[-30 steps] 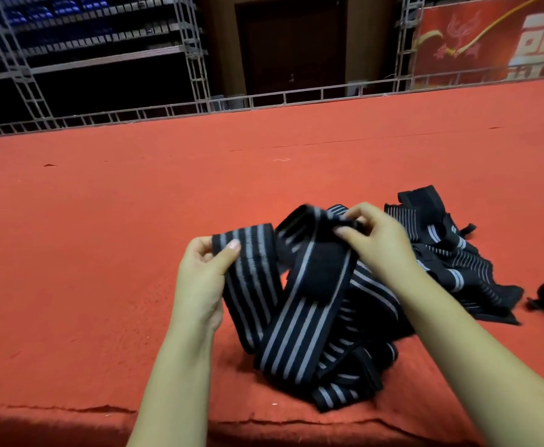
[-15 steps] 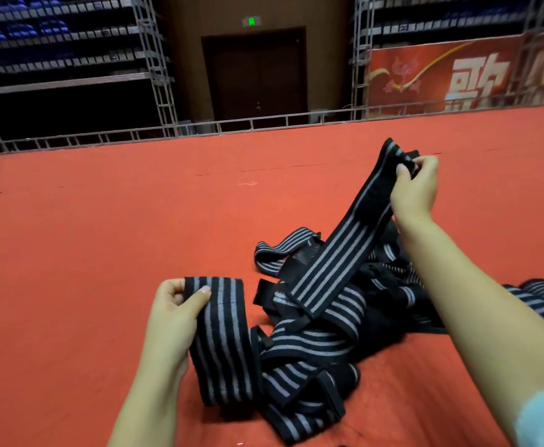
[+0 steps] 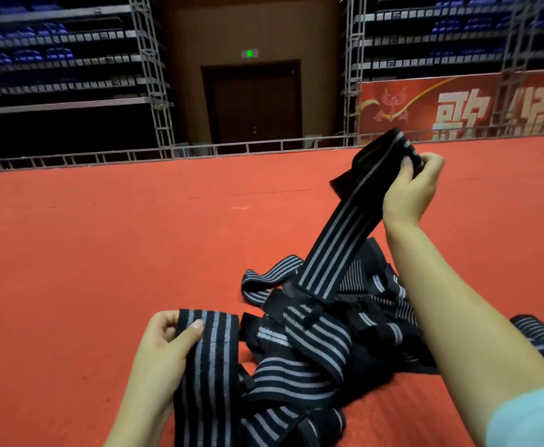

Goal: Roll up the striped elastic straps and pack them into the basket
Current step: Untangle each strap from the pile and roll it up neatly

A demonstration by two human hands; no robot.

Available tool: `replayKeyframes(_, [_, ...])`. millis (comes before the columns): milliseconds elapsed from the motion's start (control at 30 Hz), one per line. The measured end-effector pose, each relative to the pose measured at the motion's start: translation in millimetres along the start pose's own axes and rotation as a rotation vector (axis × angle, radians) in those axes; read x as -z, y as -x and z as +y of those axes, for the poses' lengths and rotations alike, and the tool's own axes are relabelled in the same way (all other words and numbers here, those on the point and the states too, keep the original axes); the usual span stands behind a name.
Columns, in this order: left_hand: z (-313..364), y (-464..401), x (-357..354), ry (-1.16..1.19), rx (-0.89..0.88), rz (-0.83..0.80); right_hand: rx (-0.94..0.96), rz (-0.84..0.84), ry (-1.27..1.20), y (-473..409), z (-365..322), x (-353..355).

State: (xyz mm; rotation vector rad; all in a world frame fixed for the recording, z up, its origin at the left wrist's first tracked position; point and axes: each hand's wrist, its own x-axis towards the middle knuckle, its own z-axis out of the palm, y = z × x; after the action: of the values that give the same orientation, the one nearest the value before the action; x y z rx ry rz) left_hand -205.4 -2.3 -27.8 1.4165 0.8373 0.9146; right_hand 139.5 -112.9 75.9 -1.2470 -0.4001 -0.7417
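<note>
1. The fingers (image 3: 164, 327) of the left hand (image 3: 161, 356) are curled behind one end of a striped elastic strap (image 3: 207, 356), and the thumb (image 3: 190, 332) lies across its front edge, so that end is pinched between thumb and fingers, low on the left.
2. From that pinch the strap hangs flat and wide, its grey stripes running downward toward the bottom edge of the view.
3. Just right of it lies a tangled pile of straps (image 3: 316, 356) on the red carpet (image 3: 86, 253); the loops cross and overlap, and which band belongs to which strap cannot be told.
4. One loop of the pile (image 3: 264, 279) sticks out to the left and lies flat on the carpet.
5. A taut length of strap (image 3: 335, 250) rises from the pile up and to the right.
6. The right hand (image 3: 409, 188) is raised well above the pile; its fingers are curled round the folded top end of that length (image 3: 387, 150) and the thumb closes over it.
7. At the far right edge another dark striped strap (image 3: 538, 333) lies on the carpet, partly hidden by the right forearm.
8. A pale blue sleeve (image 3: 535, 417) shows at the lower right corner.
9. No basket or other container is in view; all the straps are either in the hands or on the carpet.
</note>
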Motion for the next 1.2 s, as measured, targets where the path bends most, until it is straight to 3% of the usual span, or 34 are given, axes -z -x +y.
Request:
replayKeyframes(133, [6,1,-4,-0.007,0.000,-0.006,0.032,0.031,-0.077,-15,-16,-4])
replayKeyframes(233, [11,4,-9,-0.014,-0.013,-0.028,0.030,-0.077,-0.013,-9,-6,-6])
replayKeyframes(300, [13,5,-13,-0.006,-0.010,-0.039,-0.034,-0.249,0.112,3,15,-4])
replayKeyframes(400, [8,6,-16,0.006,0.003,-0.021,-0.169,-0.700,0.509,36,52,3])
replayKeyframes(467, [3,5,-16,0.002,0.010,-0.010,-0.150,-0.831,0.662,68,64,10])
replayKeyframes(533, [-1,4,-15,-0.005,0.022,-0.006,-0.112,-0.921,0.667,97,61,16])
replayKeyframes(633, [-3,3,-15,-0.001,0.051,-0.019,-0.164,-1.263,0.663,131,44,21])
replayKeyframes(700, [-3,3,-15,0.016,0.065,-0.038,-0.175,-1.403,0.693,146,38,20])
replayKeyframes(800, [-1,5,-13,0.058,0.079,-0.055,-0.131,-1.460,0.728,157,32,15])
replayKeyframes(900, [-1,4,-8,0.080,0.081,-0.094,-0.198,-1.478,0.602,155,24,10])
replayKeyframes(1067, [-2,-2,-9,0.050,0.039,-0.060,-0.304,-1.321,0.388,137,3,9])
replayKeyframes(1200, [2,-6,-15,0.053,0.044,-0.023,-0.468,-1.303,0.279,132,1,15])
